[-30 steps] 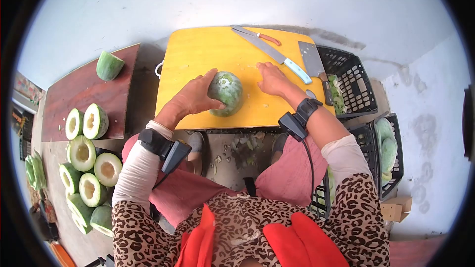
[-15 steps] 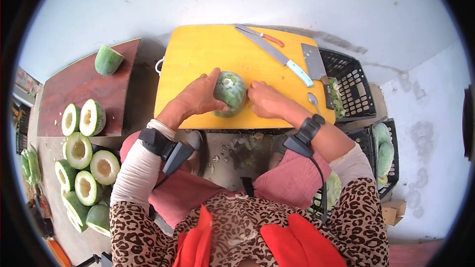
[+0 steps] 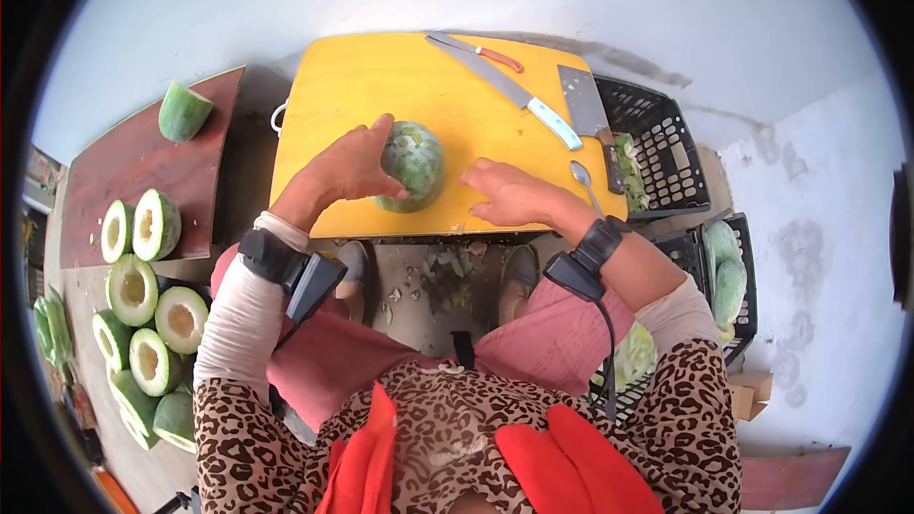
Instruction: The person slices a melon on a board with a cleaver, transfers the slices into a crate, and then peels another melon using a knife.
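Note:
A green melon (image 3: 415,164) with pale patches rests on the yellow table (image 3: 333,86). My left hand (image 3: 354,167) is round its left side, thumb and fingers spread against the rind. To the right of the melon, apart from it, my right hand (image 3: 509,194) hovers over the table's front part, fingers apart and nothing in them. A metal spoon (image 3: 583,174) lies right of that hand. Beyond it are a knife with a pale blue handle (image 3: 554,124), a small red-handled knife (image 3: 500,59) and a cleaver (image 3: 584,100).
At the left, a dark red board (image 3: 114,171) holds cut melon pieces, and several halved melons (image 3: 131,289) are piled below it. Black crates stand at the right, one with peelings (image 3: 629,174), another with green melons (image 3: 730,290). Scraps litter the floor between my feet.
My right hand has opened from a closed shape, its fingers now apart. The view has shifted, so the table and melon appear further left. My left hand stays at the melon.

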